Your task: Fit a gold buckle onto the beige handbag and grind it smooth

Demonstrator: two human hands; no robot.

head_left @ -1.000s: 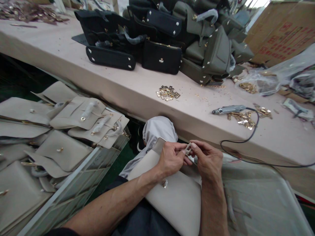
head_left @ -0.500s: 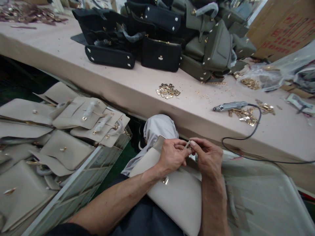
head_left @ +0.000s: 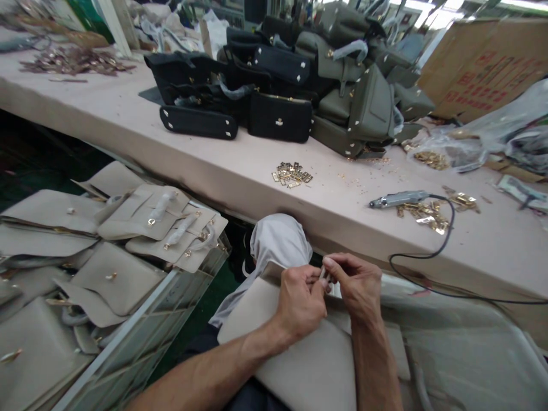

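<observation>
Low in the middle, the left hand (head_left: 301, 299) and right hand (head_left: 355, 283) are pinching a tiny part (head_left: 325, 278) over a bag (head_left: 299, 354); fingers are hiding the part.

Long pale pink worktable (head_left: 128, 134). On it, far side: heap of black leather handbags (head_left: 240, 85), touching heap of olive-green handbags (head_left: 363, 97) to right. Near front edge: small pile of gold metal buckles (head_left: 292, 173). Further right: grey electric screwdriver (head_left: 398, 199) with black cord (head_left: 440, 242), beside scattered gold fittings (head_left: 428, 212). Far right: crumpled clear plastic bags (head_left: 479, 140), brown cardboard box (head_left: 483, 68). Far left: spread of bronze metal parts (head_left: 75, 60).
</observation>
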